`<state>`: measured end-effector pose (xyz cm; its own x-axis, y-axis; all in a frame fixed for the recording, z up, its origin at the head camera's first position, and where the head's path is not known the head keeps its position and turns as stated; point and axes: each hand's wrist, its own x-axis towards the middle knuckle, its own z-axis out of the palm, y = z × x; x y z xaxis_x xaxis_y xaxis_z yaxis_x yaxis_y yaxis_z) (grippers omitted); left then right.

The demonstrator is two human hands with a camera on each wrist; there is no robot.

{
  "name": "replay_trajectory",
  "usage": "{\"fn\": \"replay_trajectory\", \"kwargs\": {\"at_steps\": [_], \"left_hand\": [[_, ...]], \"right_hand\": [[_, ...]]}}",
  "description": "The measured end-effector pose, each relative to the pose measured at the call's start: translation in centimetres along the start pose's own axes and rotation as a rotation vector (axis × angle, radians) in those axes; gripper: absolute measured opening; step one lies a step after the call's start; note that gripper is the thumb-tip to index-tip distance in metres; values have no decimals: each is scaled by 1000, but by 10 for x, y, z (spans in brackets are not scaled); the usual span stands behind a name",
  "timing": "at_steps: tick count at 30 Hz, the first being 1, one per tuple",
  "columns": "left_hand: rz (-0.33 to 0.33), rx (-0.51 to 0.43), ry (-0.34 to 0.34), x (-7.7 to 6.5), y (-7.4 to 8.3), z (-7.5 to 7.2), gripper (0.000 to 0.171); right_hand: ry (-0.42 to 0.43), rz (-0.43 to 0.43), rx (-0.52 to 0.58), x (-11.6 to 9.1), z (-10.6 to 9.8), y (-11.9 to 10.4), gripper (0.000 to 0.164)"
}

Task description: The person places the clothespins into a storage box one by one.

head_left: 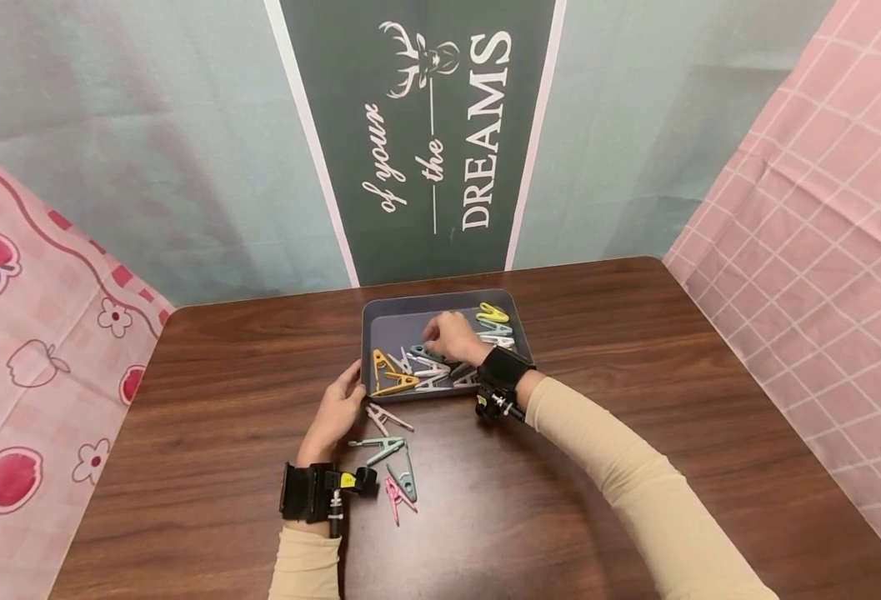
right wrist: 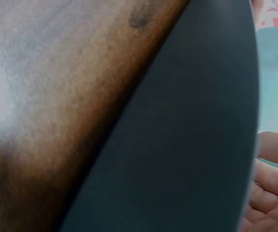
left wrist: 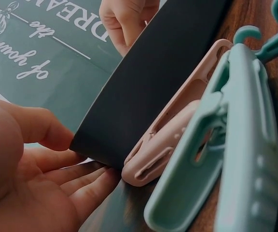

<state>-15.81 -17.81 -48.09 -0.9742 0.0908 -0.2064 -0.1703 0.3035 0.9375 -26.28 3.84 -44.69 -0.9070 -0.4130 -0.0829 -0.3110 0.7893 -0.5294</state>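
Note:
A dark grey tray holds several plastic clothespins, among them orange ones, white ones and a yellow one. At its near left corner my left hand holds on, thumb at the rim and fingers against the outer wall; the left wrist view shows this hand close up. Inside the tray's outline, my right hand reaches down with bent fingers right at a dark teal clothespin. I cannot tell whether they pinch it. The tray wall hides most of that hand in the right wrist view.
On the brown wooden table, in front of the tray, lie a pale pink clothespin, a mint one, a teal one and a bright pink one. A printed curtain hangs behind the table.

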Motion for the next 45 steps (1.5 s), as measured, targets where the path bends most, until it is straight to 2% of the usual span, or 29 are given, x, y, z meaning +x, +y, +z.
{"fn": "replay_trajectory", "kwargs": {"at_steps": [12, 21, 27, 30, 37, 41, 45], "left_hand": [[-10, -5, -7, 1, 3, -1, 55], [-15, -4, -9, 1, 4, -1, 55], [0, -5, 2, 2, 3, -1, 55], [10, -16, 7, 2, 3, -1, 54], [1, -26, 5, 1, 1, 0, 54], [-6, -29, 3, 2, 1, 0, 54], [19, -23, 6, 0, 2, 0, 55]], "right_hand": [[43, -18, 75, -8, -14, 10, 20], [85, -62, 111, -30, -11, 7, 19], [184, -157, 111, -49, -5, -3, 16], [206, -223, 102, -60, -2, -11, 16], [170, -308, 107, -81, 7, -25, 16], [179, -336, 122, -86, 11, -29, 15], [196, -348, 119, -91, 15, -33, 14]]}}
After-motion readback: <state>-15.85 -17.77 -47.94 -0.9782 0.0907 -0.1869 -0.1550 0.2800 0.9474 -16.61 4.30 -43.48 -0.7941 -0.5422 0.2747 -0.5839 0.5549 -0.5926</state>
